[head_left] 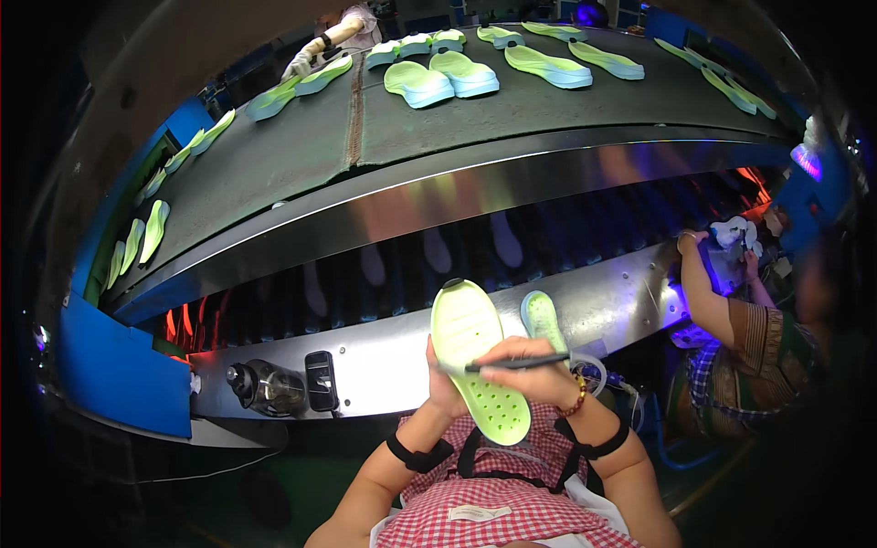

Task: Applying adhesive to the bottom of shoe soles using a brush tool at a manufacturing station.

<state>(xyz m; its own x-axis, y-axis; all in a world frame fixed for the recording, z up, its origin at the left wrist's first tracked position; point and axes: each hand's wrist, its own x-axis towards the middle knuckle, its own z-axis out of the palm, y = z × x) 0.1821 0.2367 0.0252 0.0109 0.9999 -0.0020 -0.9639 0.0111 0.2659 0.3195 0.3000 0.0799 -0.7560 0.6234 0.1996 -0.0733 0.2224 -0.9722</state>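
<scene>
My left hand (443, 387) grips the left edge of a pale green shoe sole (468, 320), held over the near edge of the metal ledge. The sole has a dark patch at its far end and a group of small holes at its near end. In my right hand (541, 382) is a slim dark pen-like tool (530, 363), lying across the middle of the sole. Its left end is blurred, so I cannot tell whether it touches the surface. A second sole (543, 320), green with a blue rim, lies on the ledge just right of the held one.
Beyond the metal ledge (384, 370) runs a dark conveyor belt (438, 132) carrying several green-and-blue soles (548, 66). A dark bottle (268, 387) and a black phone-like object (321, 380) sit at left. A co-worker (749, 338) works at right; another person's arm (333, 38) reaches in at the far side.
</scene>
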